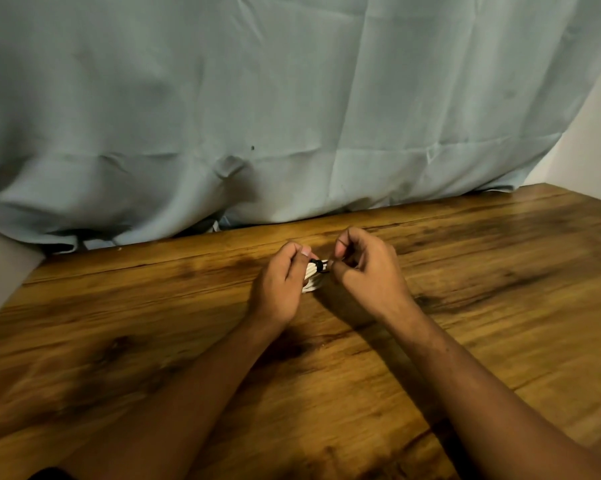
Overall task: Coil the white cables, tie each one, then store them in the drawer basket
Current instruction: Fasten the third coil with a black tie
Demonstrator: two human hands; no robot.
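Centrally, a coiled white cable [310,279] with a black tie [318,265] lies on the table [482,306]; the left hand [279,289] fingers clamp the cable, the right hand [368,271] fingers pinch the tie

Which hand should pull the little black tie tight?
Probably the right hand: it already pinches right at the black tie, while the left hand is busy gripping the coiled white cable to keep it steady.
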